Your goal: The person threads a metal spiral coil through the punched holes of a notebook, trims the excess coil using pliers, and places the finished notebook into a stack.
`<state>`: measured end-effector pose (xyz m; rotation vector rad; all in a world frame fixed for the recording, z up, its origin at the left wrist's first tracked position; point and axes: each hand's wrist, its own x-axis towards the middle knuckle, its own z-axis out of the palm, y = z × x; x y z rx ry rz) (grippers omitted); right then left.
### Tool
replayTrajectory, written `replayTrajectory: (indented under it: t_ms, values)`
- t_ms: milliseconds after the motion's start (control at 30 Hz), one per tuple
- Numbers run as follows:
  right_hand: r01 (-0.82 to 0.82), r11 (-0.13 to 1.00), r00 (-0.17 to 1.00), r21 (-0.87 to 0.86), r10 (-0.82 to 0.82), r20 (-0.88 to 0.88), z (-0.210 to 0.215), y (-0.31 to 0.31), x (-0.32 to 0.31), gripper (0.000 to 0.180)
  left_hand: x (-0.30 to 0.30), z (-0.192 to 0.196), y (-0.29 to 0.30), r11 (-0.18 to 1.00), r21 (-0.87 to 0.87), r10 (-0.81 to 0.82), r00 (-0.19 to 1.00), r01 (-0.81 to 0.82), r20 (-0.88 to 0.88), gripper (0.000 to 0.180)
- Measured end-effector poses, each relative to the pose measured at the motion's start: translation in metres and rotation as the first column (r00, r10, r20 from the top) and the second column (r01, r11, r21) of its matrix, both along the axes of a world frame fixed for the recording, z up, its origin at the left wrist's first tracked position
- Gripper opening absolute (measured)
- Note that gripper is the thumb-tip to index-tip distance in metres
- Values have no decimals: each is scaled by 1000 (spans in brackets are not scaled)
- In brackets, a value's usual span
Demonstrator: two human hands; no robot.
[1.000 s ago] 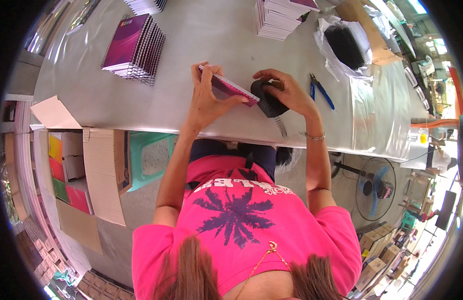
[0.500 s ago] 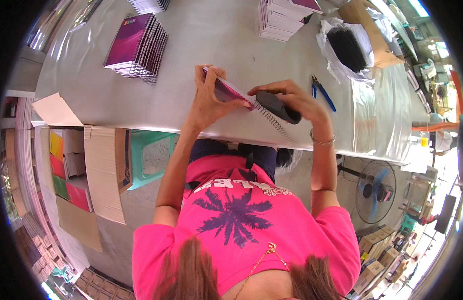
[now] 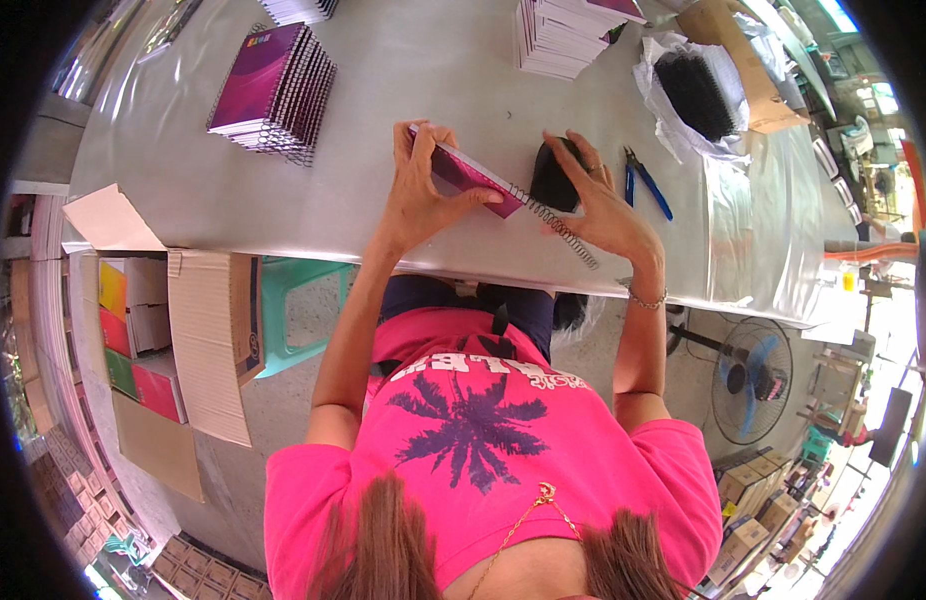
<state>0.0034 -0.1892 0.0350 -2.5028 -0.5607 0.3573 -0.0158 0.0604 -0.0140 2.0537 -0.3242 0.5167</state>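
My left hand (image 3: 423, 195) is closed round a thin purple notebook (image 3: 478, 182), thumb on the near face and fingers over the far edge. The notebook is tilted on its edge just above or on the table. From its right corner a dark metal spiral coil (image 3: 561, 228) sticks out toward the table's front edge, partly threaded along the spine. To the right of the coil, my right hand (image 3: 608, 200) has its fingers over a black rounded hand-sized object (image 3: 555, 180), whose kind I cannot make out. The right thumb is close to the coil.
Blue-handled pliers (image 3: 645, 185) lie right of my right hand. Behind them, black coils (image 3: 695, 95) rest in white wrapping by a cardboard box (image 3: 748, 70). Purple spiral notebooks (image 3: 268, 90) are stacked at the left, more unbound books (image 3: 558, 40) at the back.
My right hand has turned and shifted up a little, bringing the black object upright, away from the coil. The notebook has tilted, showing more of its cover, and the coil's free end has swung up.
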Motion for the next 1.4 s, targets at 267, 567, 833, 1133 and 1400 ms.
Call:
replayTrajectory:
  t_ms: [267, 567, 833, 1133, 1400]
  values:
    - [-24, 999, 992, 49, 18, 127, -22, -9, 2, 88, 3, 1, -1, 999, -18, -38, 999, 38, 1, 75]
    - [-69, 528, 793, 847, 544, -274, 12, -9, 3, 71, 1, -2, -1, 999, -49, -26, 1000, 25, -16, 74]
    - [20, 853, 872, 521, 239, -426, 16, -4, 5, 65, 2, -1, 4, 999, -22, -34, 999, 33, -31, 76]
    - [120, 857, 903, 502, 116, -414, 11, -3, -1, 54, 3, 2, 10, 998, -59, -27, 998, 24, -50, 73]
    - [223, 770, 883, 597, 100, -458, 0, 1, -11, 52, 2, 3, 11, 997, -66, -33, 996, 27, -85, 73]
